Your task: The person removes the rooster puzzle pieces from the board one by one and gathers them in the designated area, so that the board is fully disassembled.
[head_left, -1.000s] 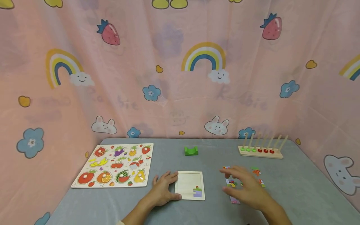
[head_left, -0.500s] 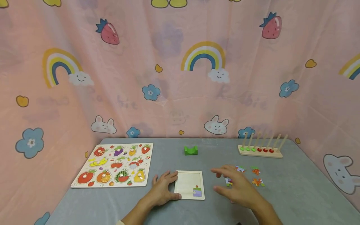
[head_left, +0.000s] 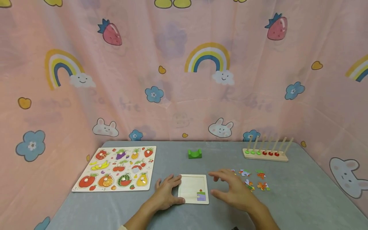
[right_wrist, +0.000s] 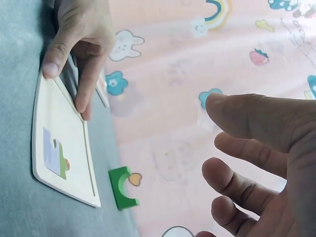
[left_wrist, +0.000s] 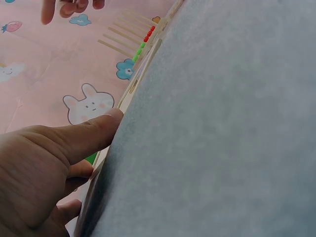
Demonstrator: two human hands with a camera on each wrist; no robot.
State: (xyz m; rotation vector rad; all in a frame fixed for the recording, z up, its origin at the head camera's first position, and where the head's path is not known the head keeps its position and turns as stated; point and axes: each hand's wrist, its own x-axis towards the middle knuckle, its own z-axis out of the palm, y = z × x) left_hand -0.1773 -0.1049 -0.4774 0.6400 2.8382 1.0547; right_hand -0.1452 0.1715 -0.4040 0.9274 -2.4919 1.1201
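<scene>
A square wooden puzzle tray [head_left: 188, 188] lies on the table, with one purple and green jigsaw piece [head_left: 201, 196] in its near right corner. My left hand [head_left: 166, 193] rests along the tray's left side, thumb at the near corner and fingers toward the far one. In the left wrist view the thumb [left_wrist: 94, 136] touches the rim. Just right of the tray hovers my right hand [head_left: 234, 191], thumb and fingers apart. The right wrist view shows nothing between its fingers [right_wrist: 242, 148]. Several loose jigsaw pieces [head_left: 262, 186] lie beyond it, some hidden behind the hand.
A fruit peg puzzle board [head_left: 115, 169] lies at the left. Behind the tray stands a green arch-shaped block [head_left: 195, 154]. At the back right is a wooden peg rack [head_left: 265, 155] with green and red beads. A patterned pink curtain [head_left: 184, 105] hangs behind the table.
My right hand has moved left, from over the loose pieces to beside the tray, uncovering several of them. My left hand and the tray have stayed in place.
</scene>
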